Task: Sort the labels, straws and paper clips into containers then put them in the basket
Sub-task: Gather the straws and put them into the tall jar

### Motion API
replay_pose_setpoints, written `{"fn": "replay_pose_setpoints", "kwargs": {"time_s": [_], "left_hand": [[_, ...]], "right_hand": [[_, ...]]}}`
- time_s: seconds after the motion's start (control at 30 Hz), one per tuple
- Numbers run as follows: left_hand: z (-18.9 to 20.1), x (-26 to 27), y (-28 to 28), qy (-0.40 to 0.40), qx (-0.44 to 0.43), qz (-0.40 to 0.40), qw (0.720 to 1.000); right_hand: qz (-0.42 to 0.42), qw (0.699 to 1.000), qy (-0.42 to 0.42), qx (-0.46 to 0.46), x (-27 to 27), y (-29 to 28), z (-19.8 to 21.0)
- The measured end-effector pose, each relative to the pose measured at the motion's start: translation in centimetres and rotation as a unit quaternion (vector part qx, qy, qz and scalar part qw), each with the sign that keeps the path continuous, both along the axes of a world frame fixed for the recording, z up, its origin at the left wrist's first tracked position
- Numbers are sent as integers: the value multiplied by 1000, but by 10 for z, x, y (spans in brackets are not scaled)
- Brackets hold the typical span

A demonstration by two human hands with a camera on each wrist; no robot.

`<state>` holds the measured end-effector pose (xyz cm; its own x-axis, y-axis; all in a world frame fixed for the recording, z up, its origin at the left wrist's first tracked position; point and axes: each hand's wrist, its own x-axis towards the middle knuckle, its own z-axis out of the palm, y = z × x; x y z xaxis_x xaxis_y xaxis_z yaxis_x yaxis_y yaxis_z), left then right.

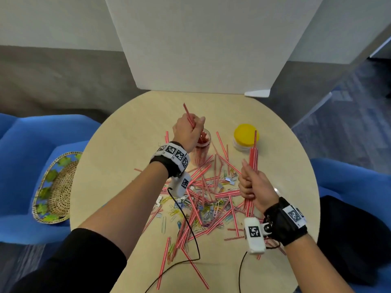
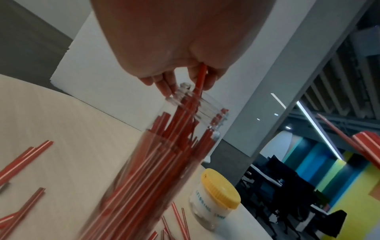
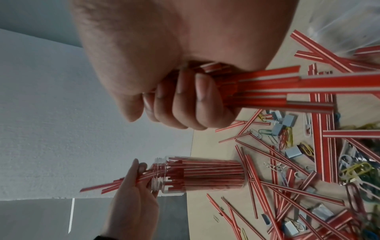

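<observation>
The left hand [image 1: 188, 132] pinches a few straws [image 1: 189, 117] over the clear jar [image 1: 203, 144]; aiming the lower ends inside the rim should keep it upright, while the right hand's [image 1: 252, 187] grip holds a bundle [image 1: 253, 159].

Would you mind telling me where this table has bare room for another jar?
Bare patches: the far table behind the straw jar, and the left edge toward the basket. Crowded: the middle, with the straw and clip pile.

Open-plan office, by the look. Dark desk chairs [image 2: 287, 183] in rows at lower right of left wrist view, linear ceiling lights [image 2: 317, 128] above, blue armchairs [image 1: 31, 166] flanking round table [image 1: 127, 127].
</observation>
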<state>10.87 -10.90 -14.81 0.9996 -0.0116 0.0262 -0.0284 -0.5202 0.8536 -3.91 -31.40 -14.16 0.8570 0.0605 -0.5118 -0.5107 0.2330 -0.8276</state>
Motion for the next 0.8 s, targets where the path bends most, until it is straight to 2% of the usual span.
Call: {"fn": "replay_pose_setpoints", "kwargs": {"time_s": [0.13,0.2,0.33,0.4,0.47,0.5,0.57,0.63,0.67,0.73,0.8], "left_hand": [[6,-1,6,-79,-26,-39,996],[13,0,9,-91,-33,-58,994],[8,1,7,-82,119,-108,984],[3,-1,13,-103,89,-65,989],[-5,-3,24,-117,39,33,992],[-11,-4,32,-103,45,81,990],[-30,-8,53,13,132,128,983],[-50,-19,74,175,242,100,949],[-59,-26,83,236,271,79,930],[-77,-40,99,301,304,62,902],[-92,-53,110,320,326,55,888]], "right_hand": [[4,1000,-1,-10,6,5,-2],[2,1000,-6,-14,11,6,-2],[3,1000,-13,-9,18,11,4],[8,1000,-29,-9,25,14,15],[-2,998,-65,6,37,17,35],[-14,995,-93,22,46,19,49],[-46,985,-153,67,64,27,77],[-78,971,-200,103,83,40,101],[-92,966,-215,112,93,48,108],[-112,961,-226,112,111,65,113],[-114,964,-218,96,125,79,107]]}}
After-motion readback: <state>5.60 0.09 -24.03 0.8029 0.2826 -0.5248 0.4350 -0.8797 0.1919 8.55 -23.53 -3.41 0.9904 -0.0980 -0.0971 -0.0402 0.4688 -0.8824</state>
